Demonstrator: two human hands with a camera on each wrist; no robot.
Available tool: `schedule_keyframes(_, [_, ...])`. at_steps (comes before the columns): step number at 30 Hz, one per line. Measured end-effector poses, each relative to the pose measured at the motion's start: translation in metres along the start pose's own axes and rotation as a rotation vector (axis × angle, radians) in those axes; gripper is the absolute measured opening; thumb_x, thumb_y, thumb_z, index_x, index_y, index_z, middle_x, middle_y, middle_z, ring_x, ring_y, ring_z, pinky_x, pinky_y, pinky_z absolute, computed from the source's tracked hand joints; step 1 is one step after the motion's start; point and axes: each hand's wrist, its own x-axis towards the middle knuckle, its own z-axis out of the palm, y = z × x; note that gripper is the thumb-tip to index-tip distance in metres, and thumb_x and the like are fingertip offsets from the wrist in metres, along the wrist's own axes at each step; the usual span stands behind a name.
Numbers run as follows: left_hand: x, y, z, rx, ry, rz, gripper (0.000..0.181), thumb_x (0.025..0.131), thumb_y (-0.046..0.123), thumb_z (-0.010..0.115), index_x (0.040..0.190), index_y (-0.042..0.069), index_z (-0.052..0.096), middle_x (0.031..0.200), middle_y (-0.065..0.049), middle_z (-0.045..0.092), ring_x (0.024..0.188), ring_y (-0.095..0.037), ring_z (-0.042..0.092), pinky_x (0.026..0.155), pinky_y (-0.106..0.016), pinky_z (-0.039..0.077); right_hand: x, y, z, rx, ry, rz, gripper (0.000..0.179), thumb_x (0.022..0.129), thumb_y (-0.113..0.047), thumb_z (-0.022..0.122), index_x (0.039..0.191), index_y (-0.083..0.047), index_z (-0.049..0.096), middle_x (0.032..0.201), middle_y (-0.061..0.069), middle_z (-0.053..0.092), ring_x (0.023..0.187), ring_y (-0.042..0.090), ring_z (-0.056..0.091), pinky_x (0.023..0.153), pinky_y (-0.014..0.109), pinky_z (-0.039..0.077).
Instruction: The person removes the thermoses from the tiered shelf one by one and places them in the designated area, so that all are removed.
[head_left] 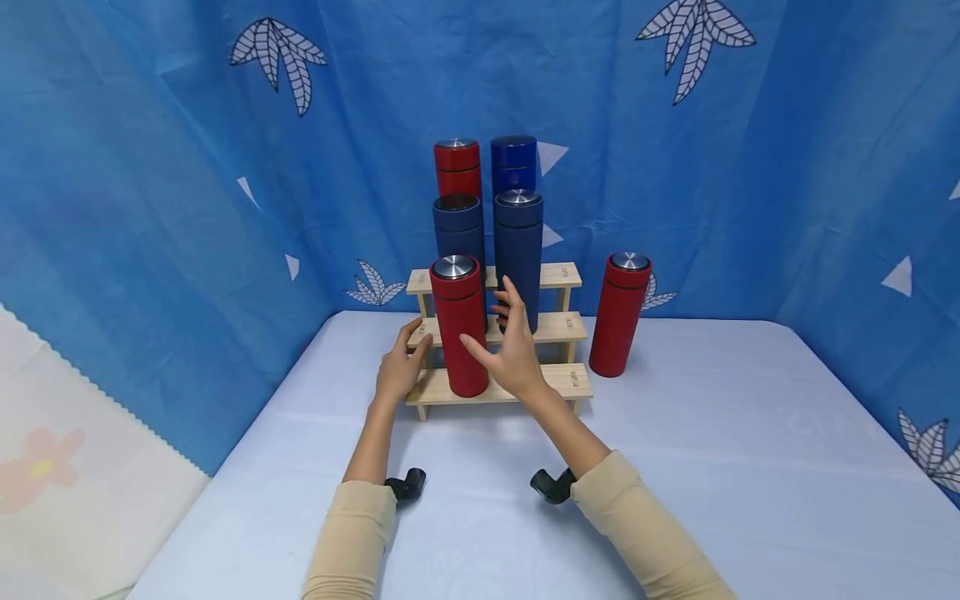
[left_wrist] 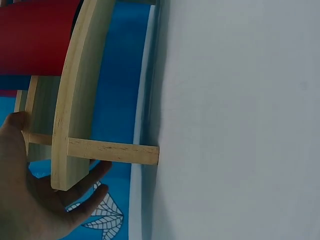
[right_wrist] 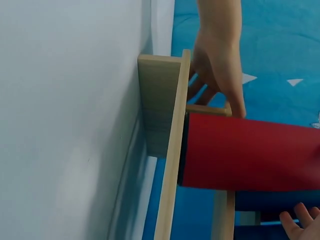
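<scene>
A red thermos flask [head_left: 460, 333] with a silver lid stands upright on the lowest step of a wooden tiered rack [head_left: 536, 385], toward its left. My left hand [head_left: 397, 367] is at the rack's left end, fingers loosely bent. In the left wrist view, its fingers [left_wrist: 87, 200] reach past the end of the lowest step. To the right of the red flask is my right hand [head_left: 517, 358], fingers spread and thumb close to the flask's side. Two dark blue flasks, one left [head_left: 459, 225] and one right [head_left: 519, 250], stand on the middle step behind.
On the top step are a red flask [head_left: 457, 167] and a bright blue flask [head_left: 513, 162], both partly hidden. Another red flask [head_left: 619, 312] stands on the white-covered table [head_left: 712, 467], right of the rack. A blue patterned cloth [head_left: 390, 100] hangs behind.
</scene>
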Motion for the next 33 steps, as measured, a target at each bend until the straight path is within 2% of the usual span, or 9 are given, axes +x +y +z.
schedule_keyframes(6, [-0.003, 0.007, -0.004, 0.096, 0.024, 0.014, 0.05, 0.095, 0.051, 0.039, 0.142, 0.032, 0.034, 0.127, -0.014, 0.054, 0.108, -0.039, 0.054, 0.084, -0.057, 0.04, 0.0, 0.001, 0.014, -0.019, -0.056, 0.016, 0.097, 0.079, -0.02, 0.074, 0.148, -0.017, 0.005, 0.134, 0.015, 0.036, 0.116, 0.023, 0.045, 0.087, 0.038, 0.046])
schedule_keyframes(9, [-0.003, 0.01, -0.003, 0.118, 0.014, 0.03, 0.05, 0.097, 0.047, 0.037, 0.143, 0.029, 0.032, 0.127, -0.016, 0.054, 0.107, -0.042, 0.053, 0.082, -0.057, 0.041, 0.0, 0.0, 0.017, -0.04, -0.069, 0.034, 0.101, 0.078, -0.021, 0.075, 0.149, -0.02, 0.003, 0.134, 0.013, 0.037, 0.117, 0.02, 0.042, 0.087, 0.036, 0.046])
schedule_keyframes(14, [-0.002, 0.012, -0.001, 0.13, 0.011, 0.016, 0.053, 0.096, 0.049, 0.036, 0.145, 0.029, 0.03, 0.123, -0.018, 0.056, 0.104, -0.042, 0.055, 0.082, -0.057, 0.042, 0.001, -0.001, 0.015, -0.054, -0.065, 0.05, 0.103, 0.077, -0.021, 0.076, 0.149, -0.026, 0.004, 0.135, 0.01, 0.039, 0.117, 0.017, 0.042, 0.087, 0.035, 0.046])
schedule_keyframes(19, [-0.004, 0.011, -0.001, 0.137, 0.02, 0.013, 0.056, 0.095, 0.052, 0.037, 0.145, 0.027, 0.031, 0.123, -0.019, 0.056, 0.102, -0.041, 0.056, 0.081, -0.055, 0.043, -0.002, -0.004, 0.007, -0.051, -0.048, 0.043, 0.106, 0.074, -0.02, 0.078, 0.149, -0.028, 0.004, 0.131, 0.009, 0.042, 0.11, 0.019, 0.048, 0.08, 0.032, 0.049])
schedule_keyframes(27, [-0.004, 0.009, -0.002, 0.124, 0.034, 0.027, 0.061, 0.093, 0.057, 0.037, 0.145, 0.026, 0.031, 0.134, -0.015, 0.048, 0.099, -0.043, 0.057, 0.075, -0.054, 0.046, -0.008, -0.012, -0.024, -0.034, 0.042, 0.051, 0.109, 0.069, -0.014, 0.081, 0.149, -0.029, 0.008, 0.12, 0.01, 0.048, 0.1, 0.02, 0.053, 0.076, 0.037, 0.05])
schedule_keyframes(31, [-0.003, 0.008, -0.003, 0.098, 0.027, 0.005, 0.062, 0.091, 0.06, 0.038, 0.145, 0.03, 0.03, 0.137, -0.013, 0.045, 0.103, -0.042, 0.056, 0.078, -0.055, 0.045, -0.007, -0.02, -0.052, -0.035, 0.147, 0.032, 0.102, 0.067, -0.009, 0.081, 0.147, -0.02, 0.019, 0.117, 0.009, 0.052, 0.098, 0.021, 0.054, 0.074, 0.037, 0.049])
schedule_keyframes(33, [-0.003, 0.008, -0.003, 0.083, 0.029, -0.006, 0.06, 0.092, 0.058, 0.04, 0.145, 0.03, 0.031, 0.136, -0.013, 0.046, 0.105, -0.041, 0.055, 0.079, -0.056, 0.044, -0.004, -0.033, -0.07, -0.042, 0.2, 0.016, 0.097, 0.066, -0.004, 0.08, 0.145, -0.013, 0.025, 0.116, 0.012, 0.054, 0.098, 0.024, 0.054, 0.074, 0.037, 0.049])
